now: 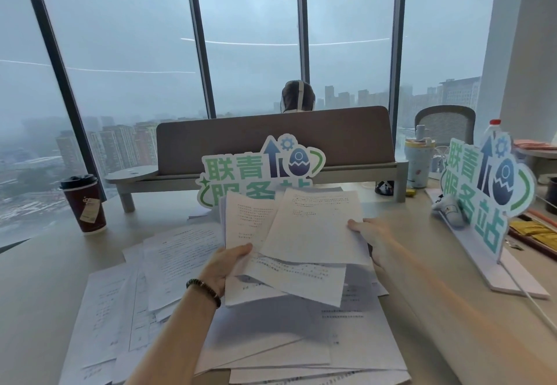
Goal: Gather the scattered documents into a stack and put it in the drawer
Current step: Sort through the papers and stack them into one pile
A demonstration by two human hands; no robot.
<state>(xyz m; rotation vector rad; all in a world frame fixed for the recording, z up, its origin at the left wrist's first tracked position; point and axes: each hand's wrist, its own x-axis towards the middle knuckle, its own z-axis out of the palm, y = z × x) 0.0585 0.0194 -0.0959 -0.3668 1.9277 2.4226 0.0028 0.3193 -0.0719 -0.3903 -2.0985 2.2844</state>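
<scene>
Both my hands hold a loose bundle of papers above the desk.

My left hand (224,267), a bead bracelet (205,289) on its wrist, pinches the bundle (289,234) at its lower left, thumb on top; my right hand (372,234) grips the right edge, thumb on the top sheet. I can count at least four uneven sheets in it. Many more documents (168,264) lie scattered and overlapping on the desk (45,264) beneath, too many to count. Two cut-out signs (259,170) stand behind and to the right, one paper cup (86,203) at the left.
</scene>
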